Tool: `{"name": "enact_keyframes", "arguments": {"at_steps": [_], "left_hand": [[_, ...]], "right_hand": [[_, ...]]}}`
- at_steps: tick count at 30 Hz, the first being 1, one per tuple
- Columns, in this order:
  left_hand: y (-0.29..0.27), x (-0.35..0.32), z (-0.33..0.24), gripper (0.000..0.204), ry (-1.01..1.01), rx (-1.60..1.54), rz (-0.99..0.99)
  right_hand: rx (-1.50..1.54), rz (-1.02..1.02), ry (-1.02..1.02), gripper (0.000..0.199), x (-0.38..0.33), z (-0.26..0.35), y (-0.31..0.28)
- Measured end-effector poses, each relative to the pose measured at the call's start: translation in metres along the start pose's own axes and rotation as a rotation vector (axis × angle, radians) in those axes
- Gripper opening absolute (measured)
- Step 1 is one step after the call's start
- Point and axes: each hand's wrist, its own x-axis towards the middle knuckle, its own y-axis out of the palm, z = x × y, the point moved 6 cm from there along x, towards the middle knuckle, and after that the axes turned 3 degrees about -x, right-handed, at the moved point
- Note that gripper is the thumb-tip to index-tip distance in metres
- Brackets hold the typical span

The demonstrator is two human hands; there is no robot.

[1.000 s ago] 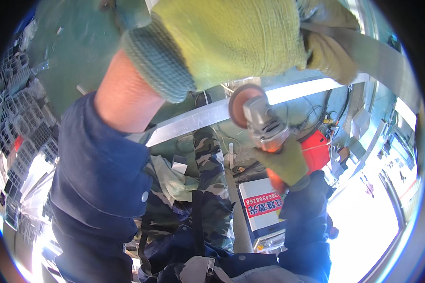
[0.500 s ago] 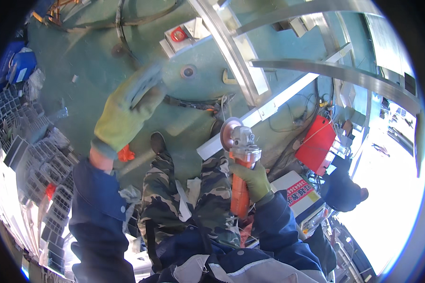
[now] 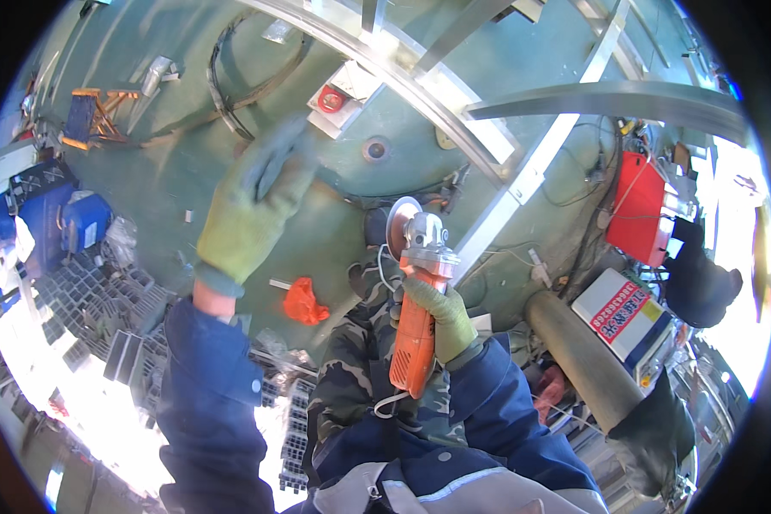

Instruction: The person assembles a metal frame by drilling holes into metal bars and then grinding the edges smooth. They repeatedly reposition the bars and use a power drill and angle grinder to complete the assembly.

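Observation:
My right hand point(image 3: 444, 319), in a yellow-green glove, grips the orange body of an angle grinder point(image 3: 418, 300). Its silver head and grinding disc point(image 3: 398, 228) point up and away from me, above my camouflage trouser legs. My left hand point(image 3: 253, 210), gloved the same, is raised over the green floor with fingers spread and holds nothing. It is blurred. Long flat metal bars point(image 3: 522, 184) lie crossed on the floor just beyond the disc.
An orange rag point(image 3: 304, 301) lies on the floor between my hands. A red machine point(image 3: 642, 210) and a white box point(image 3: 630, 313) stand at the right beside a grey pipe point(image 3: 578, 360). Stacked metal profiles point(image 3: 103, 313) and blue containers point(image 3: 77, 223) sit at the left.
My left hand has swung from right in front of the camera down and away to the left. The grinder stays in my right hand, now lower and nearer the middle.

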Motion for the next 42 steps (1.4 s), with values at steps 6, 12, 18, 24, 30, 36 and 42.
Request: {"name": "enact_keyframes", "arguments": {"at_steps": [6,12,18,24,30,36,42], "left_hand": [[0.056,0.115,-0.045,0.054,0.395,0.168,0.218],[0.122,0.186,-0.048,0.072,0.539,0.173,0.538],[0.145,0.249,0.05,0.08,0.365,0.39,0.574],[0.163,0.264,0.091,0.05,0.12,0.21,0.713],[0.165,0.271,0.092,0.024,0.431,0.339,0.723],[0.158,0.272,0.094,0.024,0.602,0.302,0.959],[0.173,0.283,0.099,0.016,0.813,0.438,0.862]], "right_hand": [[0.128,0.021,-0.086,0.049,0.023,0.013,0.021],[0.254,-0.021,-0.181,0.057,0.055,0.002,0.025],[0.384,-0.129,-0.334,0.06,0.075,0.0,0.055],[0.581,-0.19,-0.447,0.064,0.11,-0.011,0.076],[0.733,-0.16,-0.498,0.065,0.13,-0.011,0.091],[0.747,-0.104,-0.53,0.067,0.133,-0.011,0.099],[0.887,-0.104,-0.567,0.056,0.137,-0.006,0.111]]}}
